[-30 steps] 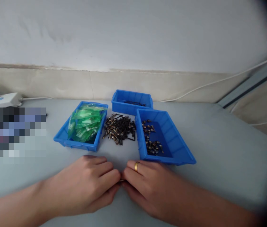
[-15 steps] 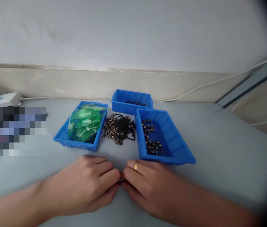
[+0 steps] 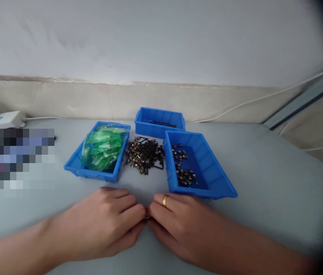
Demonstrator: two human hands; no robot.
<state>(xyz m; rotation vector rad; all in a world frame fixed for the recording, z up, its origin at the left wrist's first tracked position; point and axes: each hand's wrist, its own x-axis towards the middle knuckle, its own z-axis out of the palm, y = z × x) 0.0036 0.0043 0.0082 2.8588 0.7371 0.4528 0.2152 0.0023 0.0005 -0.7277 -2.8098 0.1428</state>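
My left hand (image 3: 112,221) and my right hand (image 3: 175,223), which wears a gold ring, meet fingertip to fingertip near the front of the grey table. Both are closed in a pinch on a small brass-coloured piece (image 3: 147,217), mostly hidden by the fingers. Beyond them lies a loose pile of dark and brass-coloured metal parts (image 3: 146,152). Left of the pile, a blue tray (image 3: 92,175) holds green clear plastic bags (image 3: 104,147). On its right, a larger blue tray (image 3: 215,168) contains small metal pieces (image 3: 186,177).
A third blue tray (image 3: 157,130) with dark thin parts stands behind the pile, near the wall. White devices (image 3: 5,120) with a cable sit at the far left, above a blurred-out area. Another cable runs along the wall at right.
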